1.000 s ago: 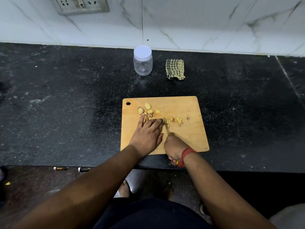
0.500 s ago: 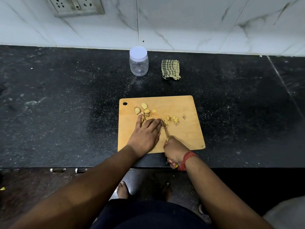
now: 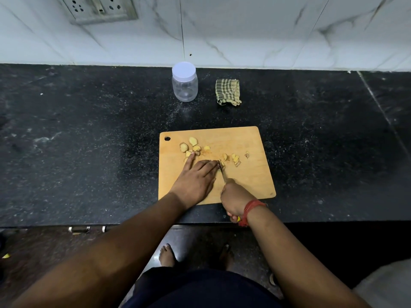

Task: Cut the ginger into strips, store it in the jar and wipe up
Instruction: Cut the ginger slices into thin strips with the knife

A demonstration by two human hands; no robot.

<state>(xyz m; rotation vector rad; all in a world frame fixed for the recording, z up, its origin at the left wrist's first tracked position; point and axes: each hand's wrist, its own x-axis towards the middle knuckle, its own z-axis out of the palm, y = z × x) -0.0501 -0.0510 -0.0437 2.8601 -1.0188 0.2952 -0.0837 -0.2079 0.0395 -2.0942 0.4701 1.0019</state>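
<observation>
Black speckled worktop (image 3: 89, 141) carries a wooden cutting board (image 3: 255, 178) strewn with ginger pieces (image 3: 193, 147). Left hand (image 3: 195, 181) lies on the board, fingers (image 3: 209, 166) straight, pressing ginger beside the blade. Right hand (image 3: 233, 198) grips a knife (image 3: 222, 172), fingers curled round its handle. Behind the board stand a lidded clear jar (image 3: 184, 85) and a checked cloth (image 3: 228, 92).

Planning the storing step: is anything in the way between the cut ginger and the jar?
Only the jar's own white lid, screwed on the clear plastic jar. The black counter between the ginger pieces and it shows nothing else.
</observation>
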